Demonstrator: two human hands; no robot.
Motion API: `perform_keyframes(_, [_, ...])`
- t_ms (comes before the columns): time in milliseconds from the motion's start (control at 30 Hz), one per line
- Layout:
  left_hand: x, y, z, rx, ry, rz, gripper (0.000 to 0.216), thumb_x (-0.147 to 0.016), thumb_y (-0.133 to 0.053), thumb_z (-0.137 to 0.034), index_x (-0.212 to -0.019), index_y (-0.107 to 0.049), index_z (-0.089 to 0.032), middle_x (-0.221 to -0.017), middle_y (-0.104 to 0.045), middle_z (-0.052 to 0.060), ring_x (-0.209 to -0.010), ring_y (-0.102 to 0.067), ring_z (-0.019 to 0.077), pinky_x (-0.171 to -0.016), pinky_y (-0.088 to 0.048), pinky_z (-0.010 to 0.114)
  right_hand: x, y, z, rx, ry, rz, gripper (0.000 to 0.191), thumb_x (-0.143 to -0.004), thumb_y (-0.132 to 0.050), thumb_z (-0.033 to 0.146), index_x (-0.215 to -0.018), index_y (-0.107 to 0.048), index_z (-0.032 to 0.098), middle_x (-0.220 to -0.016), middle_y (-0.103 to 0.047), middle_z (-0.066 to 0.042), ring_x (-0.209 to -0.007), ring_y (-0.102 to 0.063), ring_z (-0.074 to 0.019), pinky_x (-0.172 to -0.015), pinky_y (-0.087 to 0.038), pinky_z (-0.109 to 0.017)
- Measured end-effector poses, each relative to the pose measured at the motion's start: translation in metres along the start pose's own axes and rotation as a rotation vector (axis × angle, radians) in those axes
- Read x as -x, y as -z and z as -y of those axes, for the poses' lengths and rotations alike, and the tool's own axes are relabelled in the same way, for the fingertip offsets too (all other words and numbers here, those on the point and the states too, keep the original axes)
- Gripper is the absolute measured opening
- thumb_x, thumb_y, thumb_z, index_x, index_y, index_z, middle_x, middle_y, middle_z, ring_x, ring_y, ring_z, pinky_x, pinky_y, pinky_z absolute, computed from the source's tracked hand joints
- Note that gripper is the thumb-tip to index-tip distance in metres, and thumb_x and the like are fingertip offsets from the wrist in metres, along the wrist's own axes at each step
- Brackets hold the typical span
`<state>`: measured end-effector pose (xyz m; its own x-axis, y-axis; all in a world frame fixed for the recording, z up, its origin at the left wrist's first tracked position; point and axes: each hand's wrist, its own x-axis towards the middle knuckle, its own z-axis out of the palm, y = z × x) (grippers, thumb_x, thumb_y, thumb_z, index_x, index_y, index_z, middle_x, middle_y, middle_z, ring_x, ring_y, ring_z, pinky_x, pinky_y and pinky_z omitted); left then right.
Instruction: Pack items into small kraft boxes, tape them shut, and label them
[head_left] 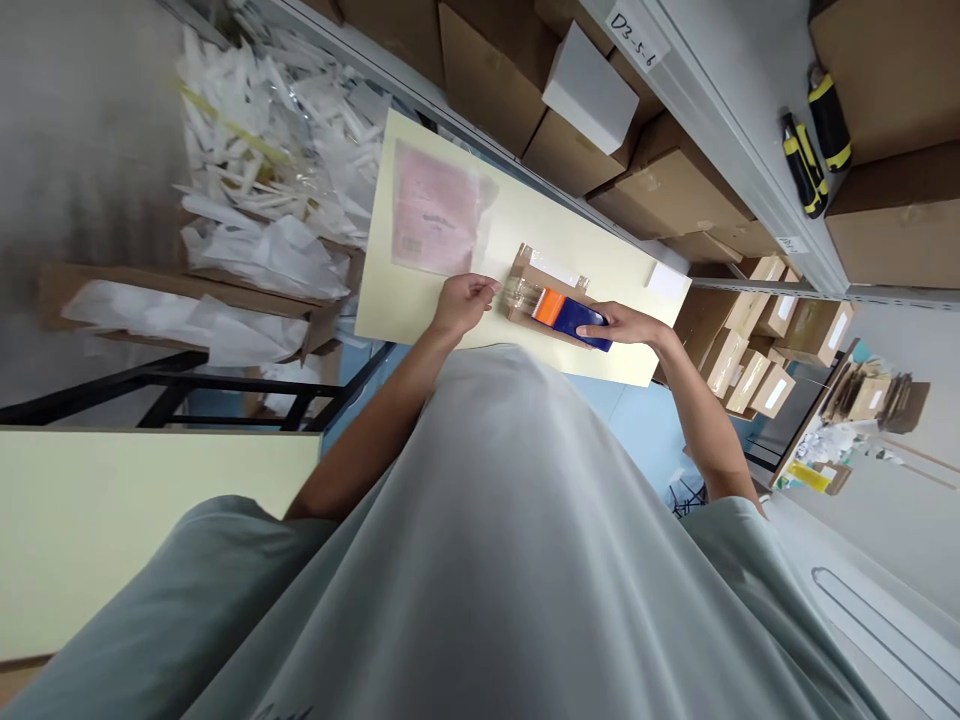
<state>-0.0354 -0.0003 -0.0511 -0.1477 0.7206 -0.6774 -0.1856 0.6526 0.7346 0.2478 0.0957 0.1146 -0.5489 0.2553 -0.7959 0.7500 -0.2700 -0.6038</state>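
A small brown cardboard box lies on the pale yellow table. On top of it rests a blue and orange tape dispenser with a clear tape roll at its left end. My right hand is closed around the blue handle of the dispenser. My left hand sits just left of the box with fingers curled, fingertips at the tape end by the box's edge. A pink sheet in a clear sleeve lies further left on the table.
A cardboard bin heaped with white wrapping scraps stands left of the table. Metal shelving with brown cartons and a white box runs behind it. Two black-yellow tools lie on a shelf. A second pale table is near left.
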Motion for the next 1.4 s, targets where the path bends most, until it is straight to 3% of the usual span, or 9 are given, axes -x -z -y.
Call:
perform_keyframes(233, [-0.011, -0.027, 0.011, 0.076, 0.076, 0.078, 0.024, -0.082, -0.091, -0.035, -0.088, -0.075, -0.018, -0.078, -0.076, 0.003, -0.073, -0.066, 0.0157, -0.07, -0.056, 0.025, -0.002, -0.003, 0.004, 0.023, -0.034, -0.034, 0.066, -0.089, -0.09, 0.08, -0.096, -0.068, 0.018, -0.084, -0.074, -0.001, -0.073, -0.066, -0.0139, -0.062, -0.054, -0.025])
perform_keyframes(400, [-0.001, -0.018, 0.01, -0.075, 0.013, -0.082, 0.033, -0.081, -0.09, -0.026, -0.112, -0.078, -0.021, -0.106, -0.081, 0.006, -0.076, -0.068, 0.0143, -0.077, -0.057, 0.026, -0.002, -0.005, 0.001, 0.045, -0.016, -0.042, 0.065, -0.089, -0.088, 0.08, -0.094, -0.065, 0.02, -0.081, -0.07, 0.001, -0.071, -0.064, -0.0139, -0.059, -0.052, -0.025])
perform_keyframes(500, [0.012, -0.018, 0.001, -0.162, -0.141, -0.09, 0.017, -0.09, -0.083, -0.033, -0.102, -0.081, -0.021, -0.104, -0.083, 0.007, -0.082, -0.072, 0.017, -0.084, -0.059, 0.028, -0.003, -0.005, -0.003, 0.037, 0.005, -0.048, 0.067, -0.087, -0.088, 0.082, -0.091, -0.065, 0.02, -0.079, -0.071, 0.001, -0.07, -0.063, -0.0144, -0.058, -0.051, -0.026])
perform_keyframes(567, [0.02, -0.024, -0.006, -0.193, -0.188, -0.053, 0.019, -0.091, -0.085, -0.038, -0.098, -0.082, -0.02, -0.104, -0.086, 0.007, -0.087, -0.075, 0.0204, -0.086, -0.061, 0.03, -0.005, -0.004, -0.006, 0.024, 0.023, -0.032, 0.066, -0.088, -0.089, 0.082, -0.09, -0.065, 0.02, -0.079, -0.072, 0.0, -0.07, -0.063, -0.0147, -0.06, -0.052, -0.026])
perform_keyframes(833, [0.017, -0.043, -0.01, -0.265, -0.203, -0.12, 0.007, -0.084, -0.087, -0.026, -0.085, -0.085, -0.02, -0.095, -0.085, 0.009, -0.086, -0.08, 0.0226, -0.086, -0.063, 0.032, -0.018, -0.005, -0.017, 0.059, 0.062, -0.063, 0.05, -0.096, -0.088, 0.063, -0.088, -0.07, 0.018, -0.077, -0.074, 0.0, -0.068, -0.064, -0.0137, -0.063, -0.053, -0.025])
perform_keyframes(1033, [0.01, -0.042, -0.005, -0.286, -0.17, -0.154, 0.018, -0.076, -0.094, -0.034, -0.084, -0.087, -0.019, -0.085, -0.084, 0.007, -0.08, -0.079, 0.0229, -0.083, -0.064, 0.035, -0.028, -0.005, -0.022, -0.037, 0.077, 0.078, 0.059, -0.092, -0.09, 0.076, -0.083, -0.073, 0.02, -0.069, -0.075, -0.003, -0.059, -0.066, -0.0161, -0.062, -0.061, -0.03])
perform_keyframes(1133, [0.009, -0.045, -0.006, -0.291, -0.136, -0.147, 0.023, -0.071, -0.098, -0.039, -0.079, -0.086, -0.021, -0.078, -0.081, 0.005, -0.076, -0.077, 0.0231, -0.078, -0.064, 0.035, -0.031, -0.002, -0.033, -0.009, 0.144, 0.035, 0.056, -0.088, -0.095, 0.072, -0.078, -0.072, 0.021, -0.063, -0.072, -0.001, -0.057, -0.066, -0.0161, -0.06, -0.062, -0.03])
perform_keyframes(1267, [0.01, -0.052, -0.008, -0.345, -0.14, -0.192, 0.014, -0.072, -0.095, -0.029, -0.075, -0.085, -0.019, -0.077, -0.079, 0.005, -0.074, -0.075, 0.021, -0.072, -0.062, 0.031, -0.007, 0.004, -0.061, -0.032, 0.216, -0.036, 0.047, -0.086, -0.102, 0.062, -0.084, -0.077, 0.022, -0.063, -0.072, 0.0, -0.063, -0.073, -0.0194, -0.065, -0.067, -0.033])
perform_keyframes(1400, [0.01, -0.055, -0.006, -0.378, -0.137, -0.218, 0.012, -0.072, -0.092, -0.027, -0.073, -0.083, -0.019, -0.074, -0.078, 0.004, -0.072, -0.074, 0.0193, -0.071, -0.063, 0.03, 0.059, 0.021, -0.101, -0.103, 0.081, -0.039, 0.053, -0.082, -0.103, 0.068, -0.082, -0.078, 0.02, -0.065, -0.074, -0.003, -0.063, -0.075, -0.0216, -0.063, -0.067, -0.036])
